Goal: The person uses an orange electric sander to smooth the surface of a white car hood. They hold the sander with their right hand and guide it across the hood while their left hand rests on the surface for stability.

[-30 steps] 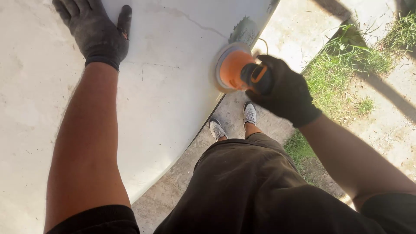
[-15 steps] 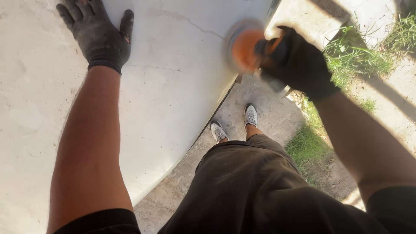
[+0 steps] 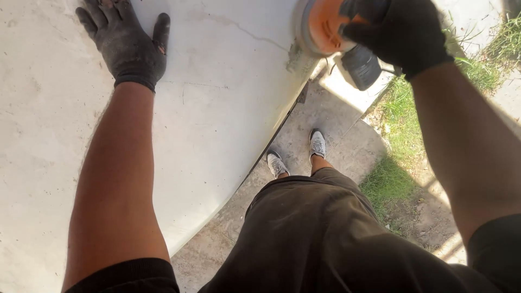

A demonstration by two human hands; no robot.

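Note:
My left hand, in a dark work glove, lies flat with fingers spread on a large white curved panel. My right hand, also gloved, grips an orange power sander with a round pad and a dark body. The pad presses against the panel's upper right edge, beside a thin crack in the white surface.
My legs in dark shorts and grey shoes stand on a concrete slab beside the panel's lower edge. Grass and bare dirt run along the right side.
My right hand has carried the sander upward and to the right along the panel's edge. My left hand has stayed flat on the panel.

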